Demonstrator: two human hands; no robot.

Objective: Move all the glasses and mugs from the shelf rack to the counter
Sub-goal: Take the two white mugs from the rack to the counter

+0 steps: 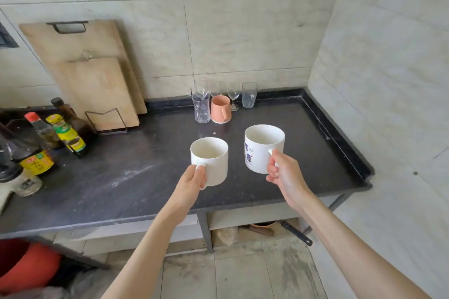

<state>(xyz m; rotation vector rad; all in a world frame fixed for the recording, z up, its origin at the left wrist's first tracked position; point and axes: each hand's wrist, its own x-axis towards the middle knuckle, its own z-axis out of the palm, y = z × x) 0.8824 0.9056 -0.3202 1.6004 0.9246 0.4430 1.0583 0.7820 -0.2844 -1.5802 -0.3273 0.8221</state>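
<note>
My left hand (pixel 193 178) grips the handle of a plain white mug (pixel 211 160), held upright over the dark counter (pixel 126 177). My right hand (pixel 281 172) holds a taller white mug with blue and red print (pixel 261 148) by its handle, also above the counter. At the back by the wall stand a pink mug (pixel 220 109), a clear glass mug (pixel 201 107), a wine glass (pixel 233 96), a clear tumbler (pixel 249 94) and more stemmed glasses (pixel 206 87) behind them. The shelf rack is out of view.
Two wooden cutting boards (pixel 92 75) lean on the wall in a wire stand. Several sauce bottles (pixel 65 132) crowd the counter's left end. A red bucket (pixel 26 264) sits on the floor at the left. A pan handle (pixel 296 232) sticks out under the counter.
</note>
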